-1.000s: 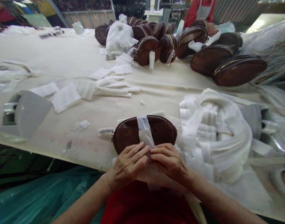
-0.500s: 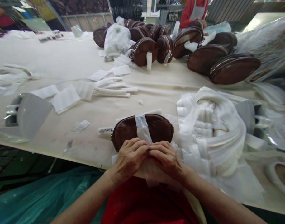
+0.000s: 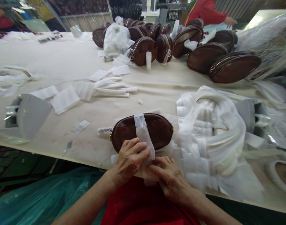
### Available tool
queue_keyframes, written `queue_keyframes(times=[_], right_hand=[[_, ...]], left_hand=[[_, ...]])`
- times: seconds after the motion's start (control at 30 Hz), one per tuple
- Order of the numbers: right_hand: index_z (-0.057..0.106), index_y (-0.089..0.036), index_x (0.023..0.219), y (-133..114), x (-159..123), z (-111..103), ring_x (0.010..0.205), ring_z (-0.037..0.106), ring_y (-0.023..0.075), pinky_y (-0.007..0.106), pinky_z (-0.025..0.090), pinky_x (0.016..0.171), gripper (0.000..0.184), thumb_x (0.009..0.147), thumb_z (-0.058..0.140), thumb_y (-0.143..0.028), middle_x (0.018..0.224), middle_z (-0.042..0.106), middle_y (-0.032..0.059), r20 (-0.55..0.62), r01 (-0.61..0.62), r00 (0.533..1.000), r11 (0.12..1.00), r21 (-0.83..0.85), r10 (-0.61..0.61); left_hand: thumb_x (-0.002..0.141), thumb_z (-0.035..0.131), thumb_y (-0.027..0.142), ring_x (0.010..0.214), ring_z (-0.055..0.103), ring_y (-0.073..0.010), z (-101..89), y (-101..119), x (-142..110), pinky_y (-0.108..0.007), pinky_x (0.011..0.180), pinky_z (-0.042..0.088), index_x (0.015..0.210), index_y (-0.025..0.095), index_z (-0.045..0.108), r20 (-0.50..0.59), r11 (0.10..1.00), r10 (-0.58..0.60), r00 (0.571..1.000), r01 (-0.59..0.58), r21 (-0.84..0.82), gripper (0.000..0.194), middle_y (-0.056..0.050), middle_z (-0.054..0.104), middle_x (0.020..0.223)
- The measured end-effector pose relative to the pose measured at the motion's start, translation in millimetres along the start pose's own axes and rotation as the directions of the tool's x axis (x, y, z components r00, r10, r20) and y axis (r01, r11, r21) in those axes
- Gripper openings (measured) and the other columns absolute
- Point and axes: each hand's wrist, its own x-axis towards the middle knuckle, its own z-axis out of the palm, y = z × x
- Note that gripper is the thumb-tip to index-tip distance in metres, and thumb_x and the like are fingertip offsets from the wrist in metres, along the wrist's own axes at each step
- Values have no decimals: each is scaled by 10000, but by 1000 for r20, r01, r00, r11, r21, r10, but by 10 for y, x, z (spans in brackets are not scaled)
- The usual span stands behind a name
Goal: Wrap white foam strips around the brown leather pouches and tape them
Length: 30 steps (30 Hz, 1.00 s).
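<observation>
A small oval dark brown leather bag lies on the table near its front edge. A white translucent strip runs over its middle and down past its lower side. My left hand rests against the bag's lower side, with its closed fingers pressing on the strip. Just below the strip's end, my right hand is apart from the bag, its fingers curled. Whatever lies under those fingertips is hidden. A thin white sheet hangs over the table edge between both hands.
Several brown bags stand at the back, beside a white plastic bag. White foam strips are heaped at right, near a tape roll. Foam pieces and a grey holder lie left. A person in red stands behind.
My right hand has moved down off the bag's lower side, baring more of the strip. My left hand stays in place. The person behind has leaned and reached to the right.
</observation>
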Motion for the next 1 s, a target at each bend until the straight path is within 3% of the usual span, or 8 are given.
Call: queue_keyframes(times=[0.13,0.37,0.6,0.7,0.9,1.0], right_hand=[[603,-262,1057,13,36,39,956,448,219,354,346,777,419,703,574,-41,1084,546,49,67,-17,998,1000,-23,19],[640,-226,899,18,21,135,878,451,196,339,318,743,86,854,567,-221,981,564,51,-88,-6,996,999,-37,3],[609,-217,994,-36,40,-41,950,448,203,360,328,809,309,733,557,-59,1105,557,40,97,-58,994,996,68,51],[624,-227,935,-39,53,-16,922,453,193,344,330,790,269,738,592,-48,1034,578,24,109,-111,988,993,28,107],[653,-242,850,13,70,125,851,476,189,330,349,735,50,806,655,-219,920,601,23,-23,-97,995,993,-72,95],[651,-211,856,36,61,153,807,499,170,308,396,709,126,881,532,-179,888,608,41,-139,-11,990,998,-61,3]], left_hand=[[941,427,233,987,482,-202,-15,4,21,-328,781,360,996,198,631,-3,1000,1,1000,-1,-2,213,-34,626,985],[905,502,186,1018,479,-209,-23,2,-13,-341,807,370,1053,191,617,51,999,23,998,-25,35,187,-46,616,1050],[895,512,175,1025,481,-214,-23,19,-14,-341,820,371,1056,189,613,47,1000,19,999,-20,20,190,-46,614,1058],[897,506,174,1029,479,-219,-12,15,-24,-343,823,371,1057,184,609,52,1000,11,999,-12,21,191,-46,613,1064],[913,456,158,1038,474,-227,-28,7,-50,-355,827,376,1097,174,590,84,999,32,996,-35,36,228,-58,604,1093],[923,435,177,1036,477,-235,-39,13,-46,-372,837,375,1108,151,587,93,996,65,994,-70,51,241,-78,598,1106]])
